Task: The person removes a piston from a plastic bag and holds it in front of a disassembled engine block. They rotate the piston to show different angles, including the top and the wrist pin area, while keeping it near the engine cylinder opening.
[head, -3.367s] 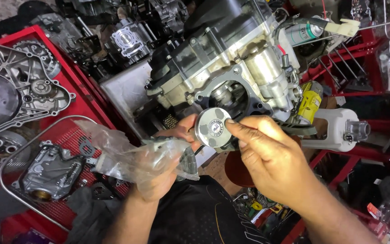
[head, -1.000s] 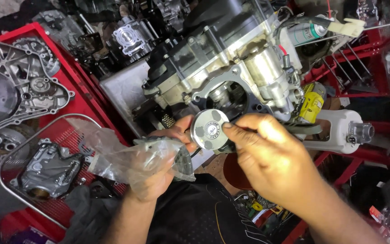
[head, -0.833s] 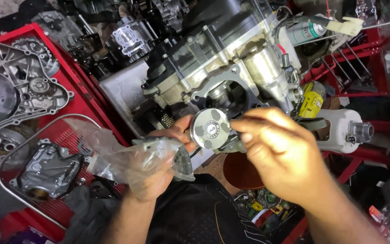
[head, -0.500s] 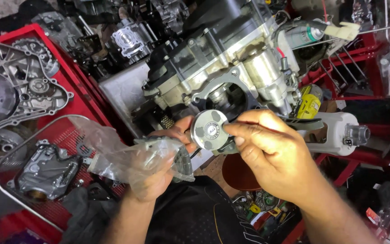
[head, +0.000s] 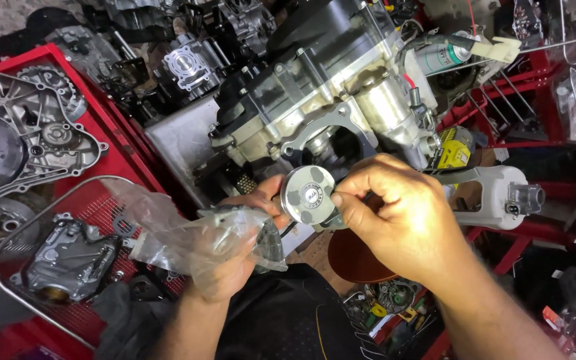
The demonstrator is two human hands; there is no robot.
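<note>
Head view first — what do both hands have?

— The right hand (head: 405, 217) pinches a round silver piston (head: 309, 194) by its lower edge, fingers closed on it, crown turned up toward the camera. The left hand (head: 235, 250) is clenched around a crumpled clear plastic bag (head: 181, 233), and its thumb and fingertips also steady the piston's left side.

— Where is the piston relative to the engine?

— Just in front of the engine block (head: 328, 80), below the dark round cylinder opening (head: 331, 143), but apart from it; nothing is seated in that opening.

— So how far along would you judge it?

— The piston is out of the bag and in hand, so unpacking looks done. Fitting looks untouched: the bore is bare and the part is held free in the air. Whether rings or a pin are on it, I cannot tell.

— Anything else around?

— A grey engine cover (head: 21, 143) lies on the red tray (head: 111, 127) at left, and a white plastic part (head: 495, 197) sits to the right.
</note>
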